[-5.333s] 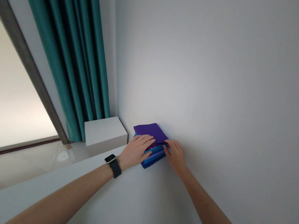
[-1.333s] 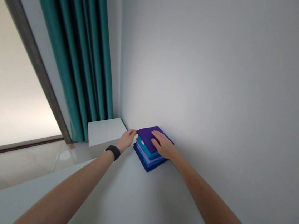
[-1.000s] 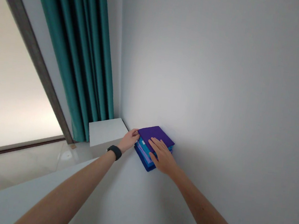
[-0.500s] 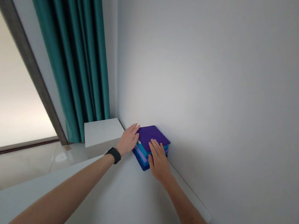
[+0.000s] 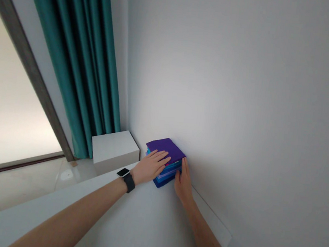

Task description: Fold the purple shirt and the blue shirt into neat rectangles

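A stack of folded cloths (image 5: 167, 175) in blue, light blue and lilac lies on a white surface, close to the wall. On top is a folded purple cloth (image 5: 166, 145). My left hand (image 5: 151, 166), with a dark watch on its wrist, rests with fingers outstretched on the near left part of the purple cloth. At the stack's right side, my right hand (image 5: 184, 183) lies along the edge with its fingers straight and the tips by the purple cloth's right corner. Neither hand grips the stack.
The white surface (image 5: 142, 216) stretches from the stack toward me, against the white wall (image 5: 230, 87). Left of the stack stands a white box-like cabinet (image 5: 115, 147). Behind it hangs a green curtain (image 5: 79, 58), beside a dark-framed panel (image 5: 32, 57). Pale floor (image 5: 36, 176) shows at left.
My left hand has moved from the stack's left edge onto its top, toward the right. My right hand has slid off the front of the top to the right side.
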Tool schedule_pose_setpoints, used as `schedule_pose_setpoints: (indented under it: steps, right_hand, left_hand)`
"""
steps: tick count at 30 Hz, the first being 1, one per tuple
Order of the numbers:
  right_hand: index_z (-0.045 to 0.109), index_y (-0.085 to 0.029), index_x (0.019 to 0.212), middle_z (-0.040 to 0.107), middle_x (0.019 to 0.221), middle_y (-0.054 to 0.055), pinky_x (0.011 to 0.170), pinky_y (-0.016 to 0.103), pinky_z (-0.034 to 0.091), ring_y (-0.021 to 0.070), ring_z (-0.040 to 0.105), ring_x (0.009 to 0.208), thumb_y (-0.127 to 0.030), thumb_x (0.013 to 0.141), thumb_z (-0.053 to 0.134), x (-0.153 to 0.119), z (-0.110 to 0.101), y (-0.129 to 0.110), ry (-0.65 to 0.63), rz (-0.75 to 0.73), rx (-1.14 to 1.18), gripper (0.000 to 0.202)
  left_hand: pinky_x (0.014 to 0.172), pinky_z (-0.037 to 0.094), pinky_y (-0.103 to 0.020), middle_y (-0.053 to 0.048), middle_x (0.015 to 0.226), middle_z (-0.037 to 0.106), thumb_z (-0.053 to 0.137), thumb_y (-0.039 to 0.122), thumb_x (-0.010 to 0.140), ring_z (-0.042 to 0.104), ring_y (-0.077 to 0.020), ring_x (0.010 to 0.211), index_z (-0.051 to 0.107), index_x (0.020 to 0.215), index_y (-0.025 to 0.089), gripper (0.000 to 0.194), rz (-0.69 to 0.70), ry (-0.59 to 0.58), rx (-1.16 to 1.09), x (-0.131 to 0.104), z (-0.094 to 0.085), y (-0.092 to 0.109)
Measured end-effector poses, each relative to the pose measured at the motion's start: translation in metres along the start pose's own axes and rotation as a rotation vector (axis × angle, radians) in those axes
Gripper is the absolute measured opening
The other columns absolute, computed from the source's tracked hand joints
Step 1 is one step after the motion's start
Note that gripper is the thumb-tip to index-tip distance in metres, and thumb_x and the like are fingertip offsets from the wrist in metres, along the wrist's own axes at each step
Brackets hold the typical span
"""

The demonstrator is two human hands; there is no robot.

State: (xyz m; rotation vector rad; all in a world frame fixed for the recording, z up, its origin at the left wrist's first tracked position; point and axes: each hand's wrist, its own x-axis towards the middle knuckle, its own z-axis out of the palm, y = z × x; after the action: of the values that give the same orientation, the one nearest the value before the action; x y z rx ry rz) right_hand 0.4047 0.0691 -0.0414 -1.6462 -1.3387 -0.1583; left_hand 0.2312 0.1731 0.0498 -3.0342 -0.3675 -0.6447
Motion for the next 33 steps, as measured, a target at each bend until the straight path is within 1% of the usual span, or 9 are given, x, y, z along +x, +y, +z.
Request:
schedule_pose_setpoints:
  steps: [4, 7, 12, 14, 17, 22, 25, 28, 33]
  right_hand:
    - [0.015, -0.018, 0.154, 0.027, 0.156, 0.012, 0.114, 0.054, 0.029, 0.0237, 0.025, 0.144, -0.019, 0.096, 0.027, -0.010, 0.002, 0.000, 0.035, 0.000, -0.027, 0.060]
    - [0.014, -0.021, 0.154, 0.025, 0.157, 0.011, 0.113, 0.055, 0.030, 0.0246, 0.025, 0.144, -0.017, 0.095, 0.027, -0.021, 0.005, -0.008, 0.023, -0.048, -0.059, 0.061]
    - [0.012, -0.023, 0.155, 0.024, 0.157, 0.011, 0.114, 0.053, 0.031, 0.0247, 0.024, 0.144, -0.012, 0.094, 0.026, -0.034, 0.012, -0.028, -0.029, -0.163, -0.099, 0.063]
    - [0.012, -0.023, 0.155, 0.024, 0.157, 0.011, 0.113, 0.052, 0.032, 0.0246, 0.024, 0.144, -0.012, 0.094, 0.026, -0.035, 0.015, -0.031, -0.024, -0.165, -0.105, 0.063]
    - [0.013, -0.023, 0.155, 0.027, 0.157, 0.011, 0.113, 0.052, 0.032, 0.0246, 0.026, 0.143, -0.011, 0.093, 0.027, -0.037, 0.017, -0.029, -0.024, -0.147, -0.108, 0.064]
    - [0.012, -0.023, 0.155, 0.027, 0.156, 0.011, 0.112, 0.054, 0.033, 0.0254, 0.027, 0.143, -0.011, 0.093, 0.028, -0.039, 0.017, -0.024, -0.054, -0.148, -0.087, 0.065]
    - [0.013, -0.023, 0.154, 0.028, 0.156, 0.011, 0.113, 0.052, 0.033, 0.0244, 0.027, 0.143, -0.010, 0.092, 0.029, -0.038, 0.018, -0.023, -0.057, -0.155, -0.091, 0.066]
    - [0.013, -0.023, 0.154, 0.029, 0.155, 0.011, 0.113, 0.051, 0.034, 0.0240, 0.027, 0.143, -0.009, 0.091, 0.031, -0.037, 0.018, -0.024, -0.047, -0.171, -0.100, 0.068]
    - [0.014, -0.024, 0.154, 0.027, 0.156, 0.010, 0.113, 0.051, 0.032, 0.0238, 0.027, 0.143, -0.007, 0.090, 0.032, -0.041, 0.015, -0.030, -0.050, -0.198, -0.099, 0.069]
  left_hand:
    - [0.117, 0.023, -0.044, -0.008, 0.150, 0.043, 0.038, 0.038, 0.099, 0.037, -0.0213, 0.139, 0.043, 0.143, 0.024, 0.046, -0.041, 0.011, 0.002, -0.002, -0.002, 0.003]
    - [0.118, 0.021, -0.045, -0.008, 0.150, 0.042, 0.042, 0.045, 0.097, 0.035, -0.0228, 0.140, 0.040, 0.145, 0.024, 0.052, -0.102, 0.035, 0.011, 0.001, 0.000, 0.009]
    - [0.118, 0.022, -0.044, -0.006, 0.150, 0.043, 0.039, 0.034, 0.098, 0.037, -0.0214, 0.139, 0.043, 0.142, 0.025, 0.046, -0.097, 0.030, 0.026, 0.004, 0.003, 0.012]
    - [0.118, 0.021, -0.044, -0.007, 0.150, 0.043, 0.038, 0.033, 0.098, 0.037, -0.0216, 0.139, 0.045, 0.141, 0.023, 0.045, -0.087, 0.023, 0.033, 0.003, 0.003, 0.011]
    - [0.118, 0.020, -0.046, -0.009, 0.150, 0.043, 0.040, 0.038, 0.098, 0.035, -0.0231, 0.140, 0.046, 0.141, 0.021, 0.047, -0.087, 0.028, 0.028, -0.001, 0.000, 0.006]
    - [0.118, 0.022, -0.046, -0.010, 0.152, 0.038, 0.043, 0.040, 0.096, 0.032, -0.0237, 0.142, 0.040, 0.145, 0.021, 0.052, -0.129, 0.050, 0.017, -0.011, -0.002, -0.006]
    - [0.118, 0.024, -0.045, -0.011, 0.154, 0.034, 0.044, 0.035, 0.096, 0.030, -0.0241, 0.143, 0.037, 0.147, 0.019, 0.053, -0.140, 0.062, 0.000, -0.021, -0.001, -0.008]
    - [0.117, 0.027, -0.046, -0.011, 0.156, 0.031, 0.044, 0.027, 0.095, 0.029, -0.0250, 0.143, 0.033, 0.149, 0.019, 0.056, -0.177, 0.099, -0.044, -0.039, 0.007, -0.003]
    - [0.115, 0.033, -0.046, -0.012, 0.155, 0.032, 0.046, 0.021, 0.091, 0.035, -0.0255, 0.140, 0.027, 0.151, 0.019, 0.063, -0.257, 0.149, -0.147, -0.079, 0.037, 0.008]
